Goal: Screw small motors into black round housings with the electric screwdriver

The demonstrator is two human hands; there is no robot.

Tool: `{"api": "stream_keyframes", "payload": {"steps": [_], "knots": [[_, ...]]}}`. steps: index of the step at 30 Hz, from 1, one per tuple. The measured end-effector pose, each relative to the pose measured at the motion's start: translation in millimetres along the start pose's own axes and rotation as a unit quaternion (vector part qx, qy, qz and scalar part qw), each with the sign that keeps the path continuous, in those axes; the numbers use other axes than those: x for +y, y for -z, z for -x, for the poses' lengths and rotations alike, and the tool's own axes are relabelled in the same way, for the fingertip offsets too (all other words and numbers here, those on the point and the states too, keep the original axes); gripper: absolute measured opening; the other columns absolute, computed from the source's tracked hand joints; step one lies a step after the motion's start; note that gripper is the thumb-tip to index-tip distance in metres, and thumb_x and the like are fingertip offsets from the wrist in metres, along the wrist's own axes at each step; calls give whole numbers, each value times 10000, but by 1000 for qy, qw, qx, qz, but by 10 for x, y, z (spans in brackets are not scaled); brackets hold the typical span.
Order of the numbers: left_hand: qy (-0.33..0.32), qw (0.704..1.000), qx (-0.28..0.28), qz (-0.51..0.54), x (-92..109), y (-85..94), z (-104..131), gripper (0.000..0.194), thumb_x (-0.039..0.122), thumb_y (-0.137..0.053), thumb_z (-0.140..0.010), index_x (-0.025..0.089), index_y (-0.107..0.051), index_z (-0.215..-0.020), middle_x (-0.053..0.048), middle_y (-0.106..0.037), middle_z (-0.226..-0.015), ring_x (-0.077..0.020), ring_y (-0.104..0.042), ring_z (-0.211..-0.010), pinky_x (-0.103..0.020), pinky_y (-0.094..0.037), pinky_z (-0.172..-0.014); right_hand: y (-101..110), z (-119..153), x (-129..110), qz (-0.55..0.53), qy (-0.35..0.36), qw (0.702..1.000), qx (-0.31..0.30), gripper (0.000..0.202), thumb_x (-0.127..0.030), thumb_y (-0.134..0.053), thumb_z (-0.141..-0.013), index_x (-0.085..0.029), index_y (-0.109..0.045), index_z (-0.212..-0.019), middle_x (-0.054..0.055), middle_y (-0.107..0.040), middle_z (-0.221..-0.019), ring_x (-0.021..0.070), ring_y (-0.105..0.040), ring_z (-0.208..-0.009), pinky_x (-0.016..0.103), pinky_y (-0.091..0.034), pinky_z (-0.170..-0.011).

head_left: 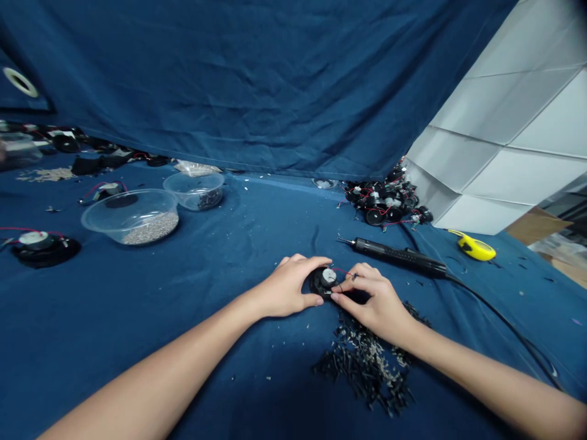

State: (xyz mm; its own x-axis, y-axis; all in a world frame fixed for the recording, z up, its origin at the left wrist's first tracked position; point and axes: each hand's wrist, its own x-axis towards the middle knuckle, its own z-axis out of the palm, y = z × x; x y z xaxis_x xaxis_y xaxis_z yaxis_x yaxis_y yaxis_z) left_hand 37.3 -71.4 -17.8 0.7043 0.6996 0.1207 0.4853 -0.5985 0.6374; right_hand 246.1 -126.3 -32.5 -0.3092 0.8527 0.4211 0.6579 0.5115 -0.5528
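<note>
While the left grip (290, 287) curves around the left side of the round black unit (316, 284) on the desk (206, 354), its thumb and forefinger hold the near and far edges. The right grip (376, 298) is narrow, thumb and index fingertips at the unit's right edge, near a red wire (340, 270); whether they pinch a part cannot be told. The unit lies between both grips, pale cap (329, 276) upward. Under and nearer than the right grip is a pile of small black and silver parts (369, 370). Beyond it lies a black power screwdriver (398, 256), bit pointing left. Well left of the left grip stands a clear tub (103, 219) containing greyish pieces (153, 228).
</note>
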Motion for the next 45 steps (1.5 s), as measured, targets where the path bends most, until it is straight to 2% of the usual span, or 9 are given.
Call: {"api": "stream_keyframes", "payload": {"steps": [8,16,21,26,34,38,42,45], "knots": [[-1,1000,5,-2,-10,-11,2,708,240,-761,-695,285,-450,-1329,-79,-571,-1256,-292,-487,-1153,-451,-379,-968,10,-37,13,-35,-20,999,-30,28,-244,-676,-825,-229,-699,-829,2,-580,-745,167,-523,-763,333,-363,-731],[-12,1000,7,1,-31,-25,-1,710,227,-762,-698,278,-443,-1331,-70,-573,-1262,-275,-485,-1152,-441,-367,-982,80,-13,-64,47,-19,994,-97,91,-238,-513,-928,-198,-594,-932,32,-584,-867,191,-477,-831,345,-346,-760],[3,1000,2,-4,-10,-10,-1,703,252,-754,-710,291,-441,-1339,-76,-567,-1259,-280,-484,-1151,-436,-376,-972,47,-30,-132,90,-46,988,-118,144,-248,-463,-942,-197,-582,-880,34,-574,-857,197,-469,-815,345,-339,-746],[7,1000,-3,-3,-1,0,-5,692,271,-746,-716,295,-442,-1336,-78,-557,-1275,-290,-477,-1162,-441,-375,-974,33,-97,-183,24,-131,988,-80,132,-246,-586,-852,-198,-632,-738,-2,-513,-689,163,-487,-685,307,-348,-672],[6,1000,-4,-2,-8,-2,0,693,270,-739,-718,284,-436,-1341,-79,-562,-1269,-294,-478,-1153,-439,-375,-967,60,-167,-173,-14,-174,979,-103,162,-299,-587,-817,-193,-647,-712,-4,-503,-675,147,-464,-637,287,-332,-618],[0,1000,-2,-6,-2,-1,4,684,268,-741,-715,282,-445,-1331,-81,-570,-1249,-293,-486,-1138,-442,-378,-960,69,-203,-157,-87,-235,958,-139,173,-319,-600,-785,-173,-617,-695,-19,-483,-615,118,-392,-568,270,-309,-563],[-7,1000,4,-11,-2,-2,6,677,255,-736,-716,271,-447,-1327,-86,-582,-1229,-295,-495,-1122,-451,-390,-939,87,-264,-153,-140,-276,937,-164,253,-332,-624,-754,-185,-496,-592,-55,-376,-542,94,-288,-523,261,-243,-524],[-11,1000,6,-11,-13,-10,9,680,248,-738,-714,275,-448,-1329,-89,-582,-1223,-297,-496,-1119,-456,-397,-930,98,-310,-134,-183,-319,913,-177,323,-317,-659,-703,-196,-417,-527,-68,-342,-508,86,-261,-503,258,-205,-506]]}}
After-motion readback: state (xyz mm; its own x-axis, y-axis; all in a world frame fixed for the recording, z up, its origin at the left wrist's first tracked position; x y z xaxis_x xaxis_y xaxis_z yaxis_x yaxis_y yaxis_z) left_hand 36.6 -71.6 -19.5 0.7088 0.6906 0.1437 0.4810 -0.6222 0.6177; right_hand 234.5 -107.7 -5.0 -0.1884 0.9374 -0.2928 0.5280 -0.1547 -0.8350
